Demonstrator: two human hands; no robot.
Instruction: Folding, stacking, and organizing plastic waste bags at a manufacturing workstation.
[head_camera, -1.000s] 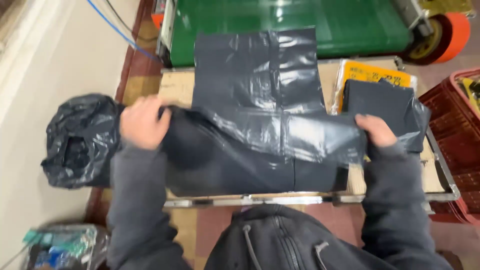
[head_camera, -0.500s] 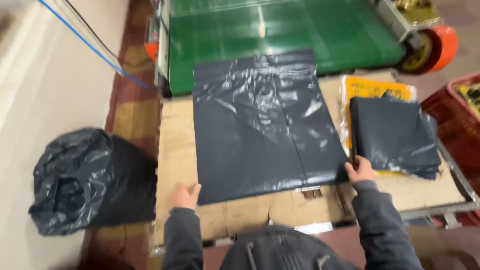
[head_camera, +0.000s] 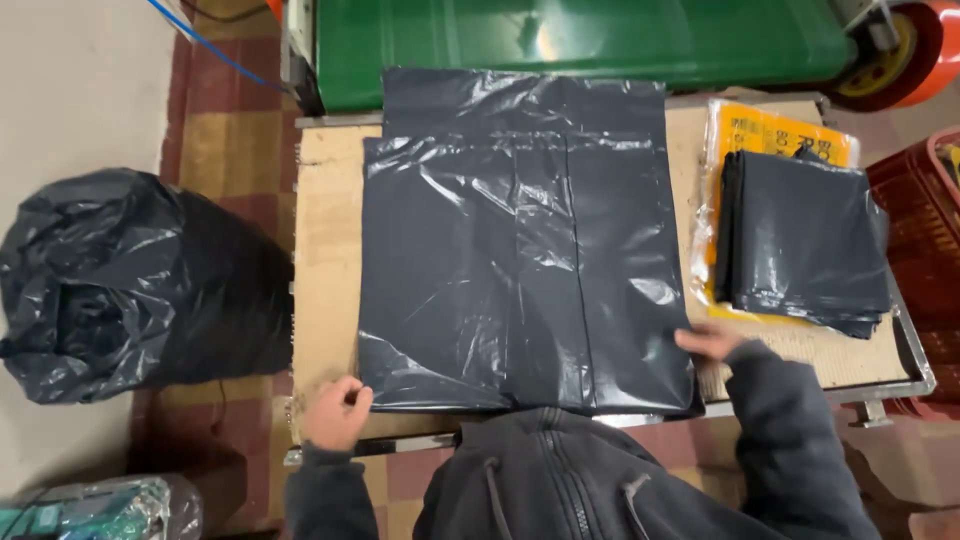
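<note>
A large black plastic bag (head_camera: 520, 260) lies spread flat on a cardboard-topped work table (head_camera: 325, 260). My left hand (head_camera: 335, 412) pinches the bag's near left corner at the table's front edge. My right hand (head_camera: 712, 342) lies flat with its fingers on the bag's near right edge. A stack of folded black bags (head_camera: 805, 240) rests on a yellow printed package (head_camera: 775, 135) at the table's right side. My dark hooded jacket covers the bag's near edge in the middle.
A stuffed black rubbish bag (head_camera: 110, 285) stands on the floor left of the table. A green machine bed (head_camera: 590, 40) runs behind the table, with an orange wheel (head_camera: 905, 55) at the far right. A red crate (head_camera: 925, 220) is at the right edge.
The bag hung crumpled between my raised hands a second ago; it now lies flat and smoothed on the table. Both hands have come down to its near corners.
</note>
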